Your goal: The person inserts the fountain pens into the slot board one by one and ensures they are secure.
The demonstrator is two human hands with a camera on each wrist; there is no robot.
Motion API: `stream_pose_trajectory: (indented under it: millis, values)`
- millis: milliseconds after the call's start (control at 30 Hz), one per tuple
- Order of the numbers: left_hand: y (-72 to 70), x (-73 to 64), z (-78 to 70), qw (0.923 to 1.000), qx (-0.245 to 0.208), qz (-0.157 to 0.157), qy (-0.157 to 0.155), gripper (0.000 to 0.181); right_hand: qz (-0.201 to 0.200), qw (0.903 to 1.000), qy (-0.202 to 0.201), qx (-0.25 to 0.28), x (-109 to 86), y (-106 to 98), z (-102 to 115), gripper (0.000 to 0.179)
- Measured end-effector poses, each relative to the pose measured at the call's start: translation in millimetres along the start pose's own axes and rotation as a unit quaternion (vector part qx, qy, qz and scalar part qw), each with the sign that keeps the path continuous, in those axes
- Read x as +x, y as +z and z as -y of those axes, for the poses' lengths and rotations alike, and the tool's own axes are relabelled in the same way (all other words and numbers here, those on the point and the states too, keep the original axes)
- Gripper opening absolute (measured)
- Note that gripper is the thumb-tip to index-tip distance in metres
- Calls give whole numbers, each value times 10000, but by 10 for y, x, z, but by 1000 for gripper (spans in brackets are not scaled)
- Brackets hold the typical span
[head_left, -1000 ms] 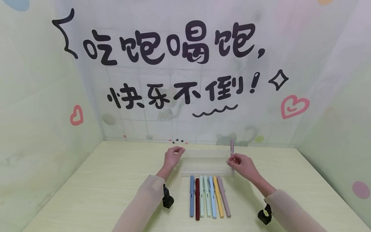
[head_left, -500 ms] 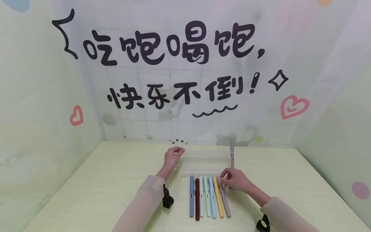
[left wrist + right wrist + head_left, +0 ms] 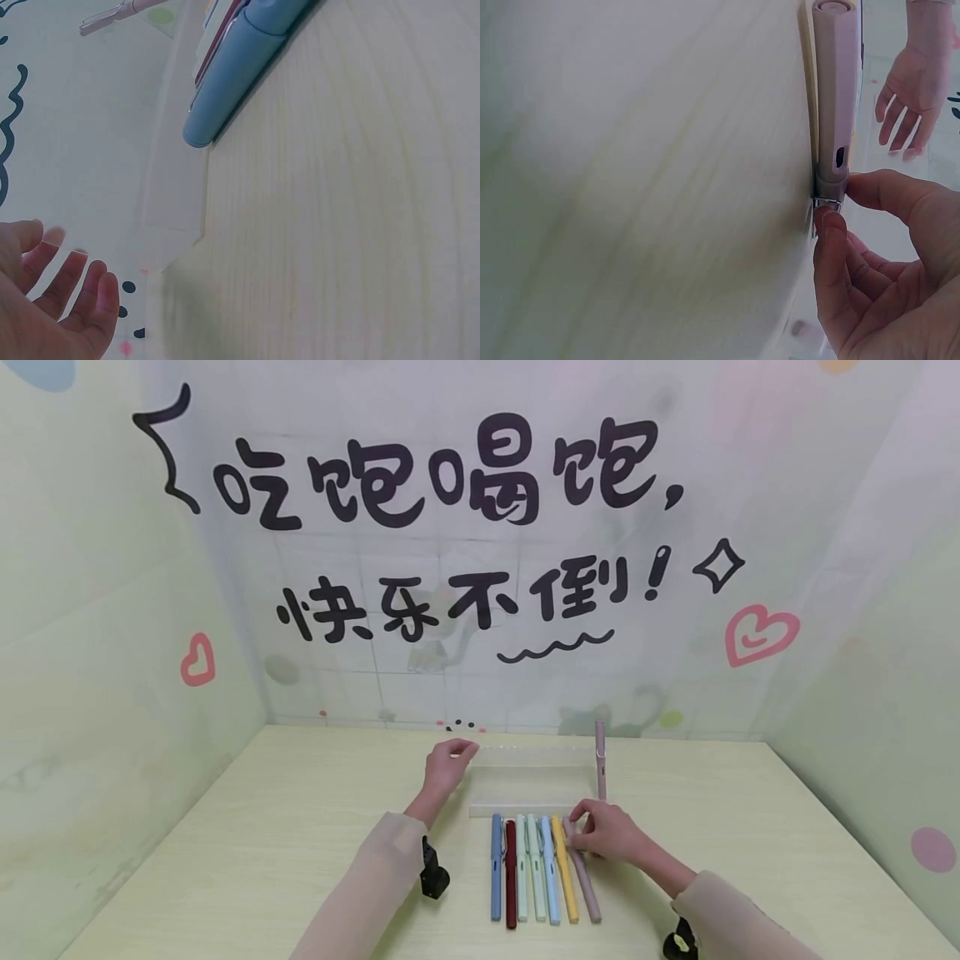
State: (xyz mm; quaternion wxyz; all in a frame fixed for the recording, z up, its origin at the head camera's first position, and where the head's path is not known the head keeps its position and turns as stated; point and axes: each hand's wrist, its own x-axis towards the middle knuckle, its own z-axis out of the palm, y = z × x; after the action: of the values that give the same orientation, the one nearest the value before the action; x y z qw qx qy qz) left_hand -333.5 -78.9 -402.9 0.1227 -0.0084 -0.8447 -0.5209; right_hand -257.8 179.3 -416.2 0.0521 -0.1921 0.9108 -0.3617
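Note:
A clear plastic pen rack [image 3: 517, 810] stands towards the back of the table. My left hand [image 3: 447, 767] pinches its left end between thumb and fingertips, the other fingers loosely spread. One mauve pen [image 3: 601, 760] stands upright at the rack's right end, clip facing forward. My right hand [image 3: 611, 831] holds a second mauve pen [image 3: 834, 97], the rightmost in the row lying before the rack. Thumb and forefinger sit on either side of it by the clip, as the right wrist view shows. That pen lies slanted, its near end on the table.
Left of the held pen lie a yellow pen [image 3: 566, 868], a light blue pen [image 3: 551, 872], two pale green ones, a dark red pen [image 3: 511, 877] and a blue pen [image 3: 496, 868]. A printed cloth wall [image 3: 480, 693] rises behind the table [image 3: 300, 860].
My right hand has let go of the upright mauve pen, come down towards the row and taken hold of the rightmost mauve pen. My left hand has stayed at the rack.

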Motion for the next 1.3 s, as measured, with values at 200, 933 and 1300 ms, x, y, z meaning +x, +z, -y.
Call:
stream_pose_trajectory:
  millis: [200,933,1300]
  values:
    - [-11,-16,-12,10000,-8,-23,14,23,-35,9996,267,102,-37,-16,6,29]
    - [-12,-13,-18,10000,67,14,-26,23,229,9993,-186,-222,-29,-2,-131,31]
    - [-8,-11,-4,10000,76,9,-37,23,154,9992,-123,-341,-40,22,-82,32]
